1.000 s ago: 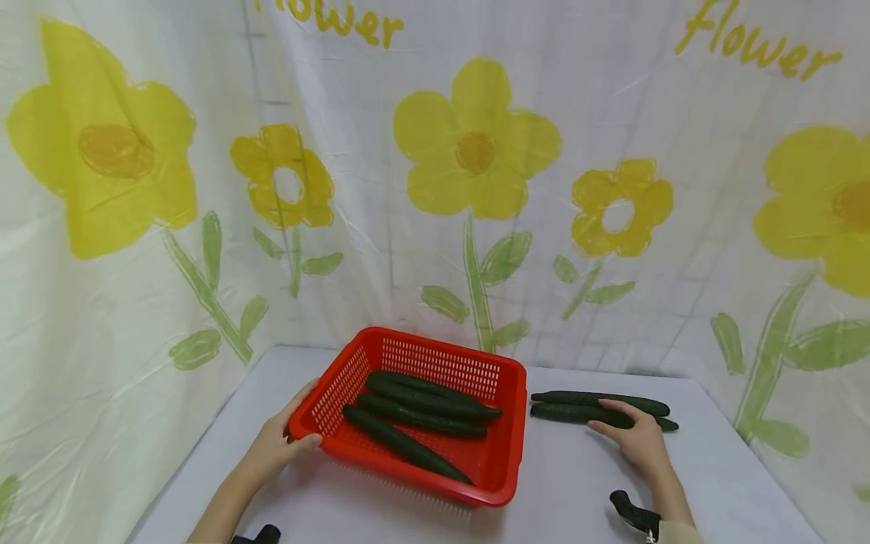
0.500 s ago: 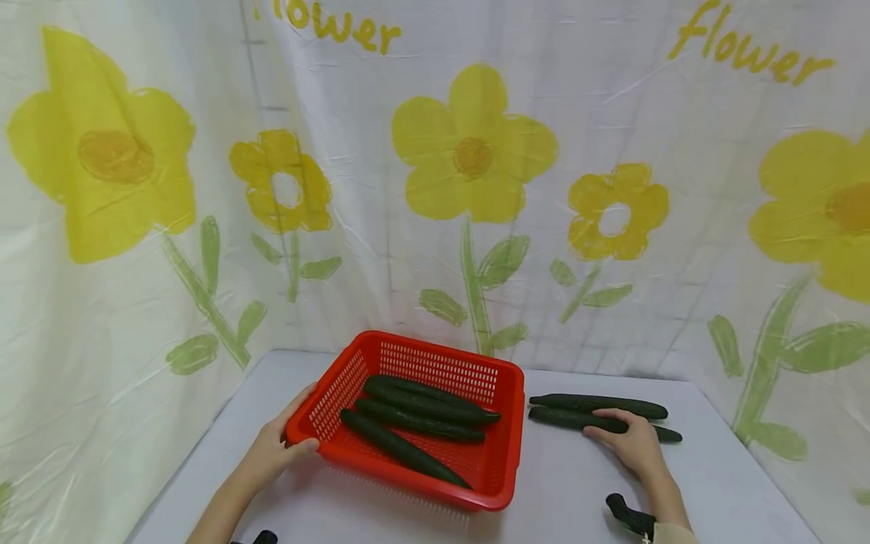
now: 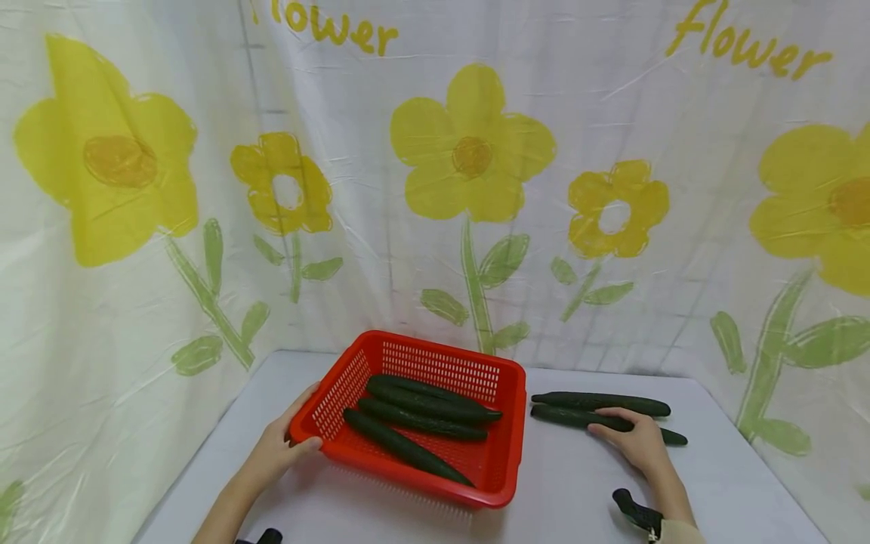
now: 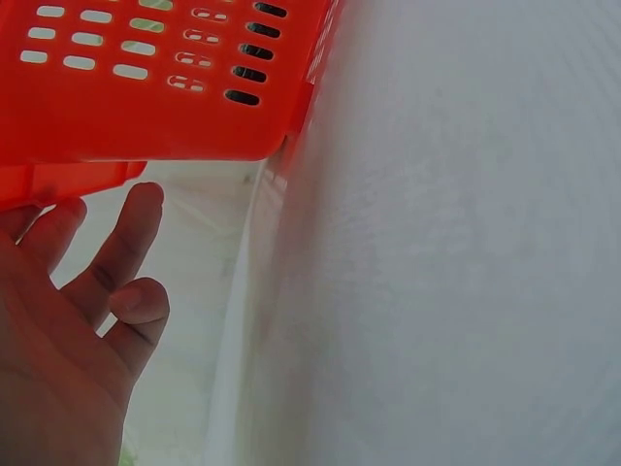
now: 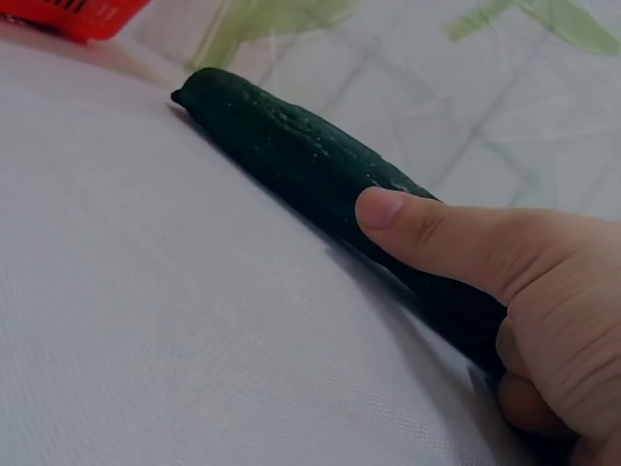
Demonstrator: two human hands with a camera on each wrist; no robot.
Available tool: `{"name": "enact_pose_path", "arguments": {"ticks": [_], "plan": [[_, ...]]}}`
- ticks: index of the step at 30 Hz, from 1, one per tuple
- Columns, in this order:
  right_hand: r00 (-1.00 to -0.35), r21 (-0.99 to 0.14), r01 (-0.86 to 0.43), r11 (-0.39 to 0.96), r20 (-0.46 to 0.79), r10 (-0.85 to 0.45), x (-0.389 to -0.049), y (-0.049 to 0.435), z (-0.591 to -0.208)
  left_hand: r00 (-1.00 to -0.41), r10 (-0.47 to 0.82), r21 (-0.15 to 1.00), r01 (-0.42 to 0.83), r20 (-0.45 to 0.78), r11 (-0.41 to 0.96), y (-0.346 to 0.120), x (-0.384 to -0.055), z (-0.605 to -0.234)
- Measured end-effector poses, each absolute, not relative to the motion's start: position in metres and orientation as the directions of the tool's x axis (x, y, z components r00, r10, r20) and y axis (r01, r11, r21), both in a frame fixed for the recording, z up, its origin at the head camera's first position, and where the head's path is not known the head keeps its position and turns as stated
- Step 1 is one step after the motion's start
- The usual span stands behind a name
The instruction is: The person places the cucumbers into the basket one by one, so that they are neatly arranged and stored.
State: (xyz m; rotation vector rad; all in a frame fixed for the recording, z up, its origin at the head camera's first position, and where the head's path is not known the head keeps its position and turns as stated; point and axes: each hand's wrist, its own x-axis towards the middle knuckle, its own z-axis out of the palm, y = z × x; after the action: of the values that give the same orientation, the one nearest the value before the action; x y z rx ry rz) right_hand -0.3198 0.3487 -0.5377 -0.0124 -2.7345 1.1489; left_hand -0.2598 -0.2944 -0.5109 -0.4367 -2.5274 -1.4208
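A red plastic basket (image 3: 510, 431) sits mid-table with three dark green cucumbers (image 3: 414, 419) inside. My left hand (image 3: 282, 446) holds its near-left corner, thumb over the rim; from the left wrist view, the fingers (image 4: 116, 262) reach under the raised basket edge (image 4: 165, 107). To the right of the basket lie two more cucumbers side by side, the far one (image 3: 601, 402) untouched. My right hand (image 3: 632, 438) grips the nearer cucumber (image 3: 564, 414); in the right wrist view the thumb (image 5: 437, 233) lies on top of that cucumber (image 5: 291, 146) and the fingers curl round it.
The table (image 3: 578, 491) has a pale grey cloth. A white curtain printed with yellow flowers (image 3: 469, 151) hangs close behind and round both sides. Black wrist-camera straps (image 3: 635, 512) show at the near edge.
My right hand has closed round the nearer loose cucumber and drawn it slightly right and towards me. The left hand and the basket have barely moved.
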Motion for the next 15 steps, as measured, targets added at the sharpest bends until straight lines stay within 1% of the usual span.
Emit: {"name": "enact_pose_path", "arguments": {"ticks": [9,15], "plan": [[-0.978,-0.719,-0.071,0.691,0.187,0.094,-0.3187,0.3472,-0.5394,-0.942,0.151,0.803,0.333,0.299,0.493,-0.2948,-0.2603,-0.5126],[-0.974,-0.724,-0.063,0.686,0.194,0.116,-0.3179,0.3462,-0.5396,-0.938,0.154,0.795,0.344,0.310,0.499,-0.2944,-0.2604,-0.5111]]}}
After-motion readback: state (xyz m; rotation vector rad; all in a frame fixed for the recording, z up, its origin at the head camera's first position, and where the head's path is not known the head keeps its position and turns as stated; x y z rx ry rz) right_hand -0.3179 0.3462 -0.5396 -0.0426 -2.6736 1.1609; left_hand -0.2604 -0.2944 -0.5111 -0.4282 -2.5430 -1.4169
